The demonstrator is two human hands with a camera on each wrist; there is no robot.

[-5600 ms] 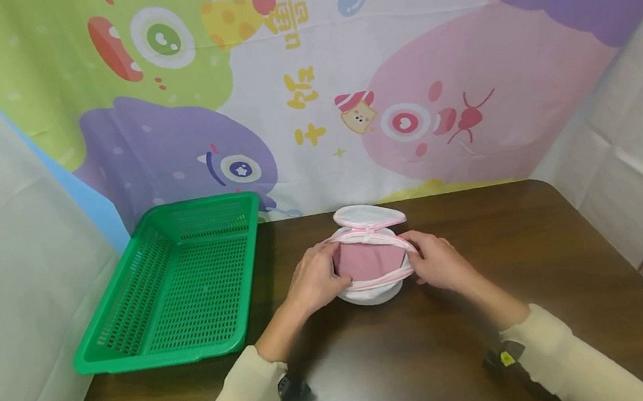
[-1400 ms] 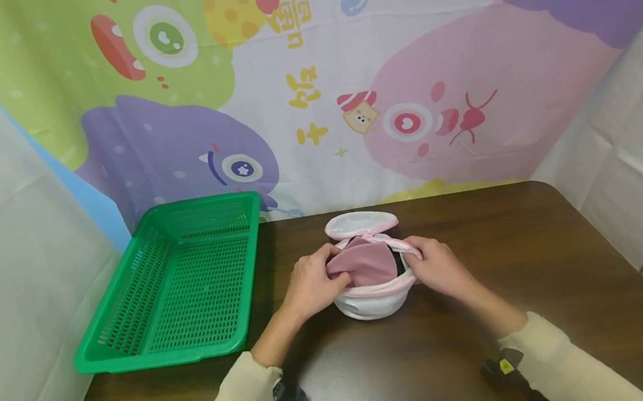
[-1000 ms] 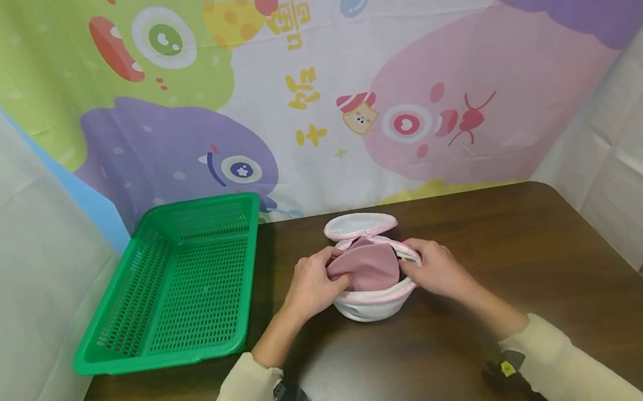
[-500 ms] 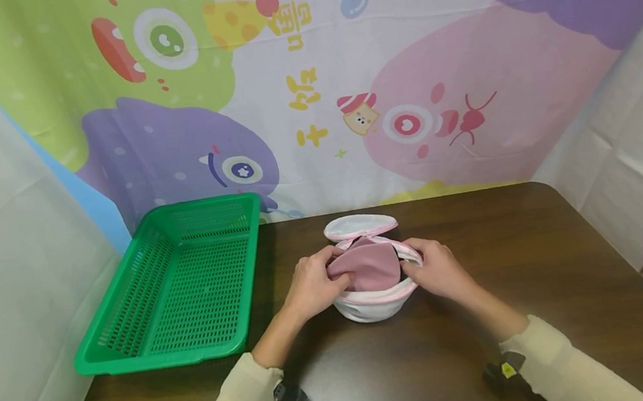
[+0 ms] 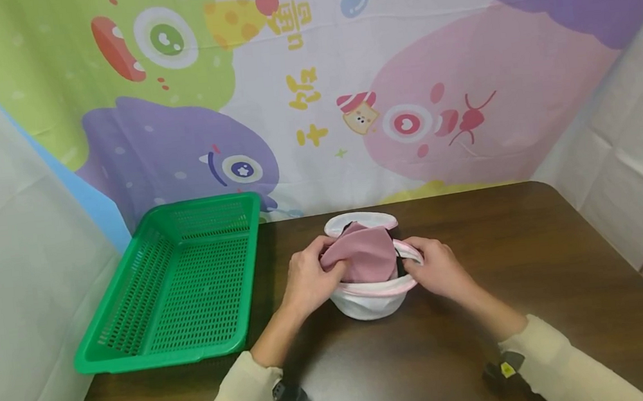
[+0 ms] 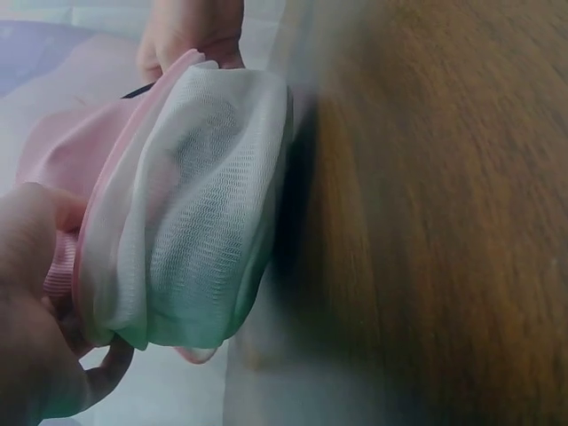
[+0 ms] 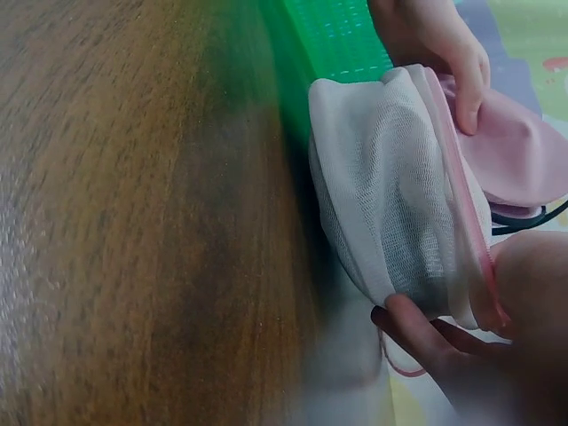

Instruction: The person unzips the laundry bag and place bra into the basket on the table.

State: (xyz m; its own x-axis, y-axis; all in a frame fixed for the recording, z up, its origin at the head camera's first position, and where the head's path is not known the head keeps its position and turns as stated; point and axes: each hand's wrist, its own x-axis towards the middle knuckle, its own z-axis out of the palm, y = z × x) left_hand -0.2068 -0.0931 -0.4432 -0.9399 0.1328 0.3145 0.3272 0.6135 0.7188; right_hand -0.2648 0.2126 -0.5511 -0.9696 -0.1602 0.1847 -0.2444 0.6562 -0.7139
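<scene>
Smooth pink fabric (image 5: 364, 254), left hand (image 5: 310, 278) grip pinching it, right hand (image 5: 437, 269) pinching white mesh bag (image 5: 369, 305), black part (image 5: 401, 268) mostly hidden

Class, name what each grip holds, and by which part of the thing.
Left grip: the pink fabric piece, by its left edge. Right grip: the white mesh bag, by the right side of its open rim.

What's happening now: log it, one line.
left grip: holds rounded pink fabric; right grip: holds round white mesh bag, open; fabric: partly out of bag; green rectangular plastic basket: left of bag
</scene>
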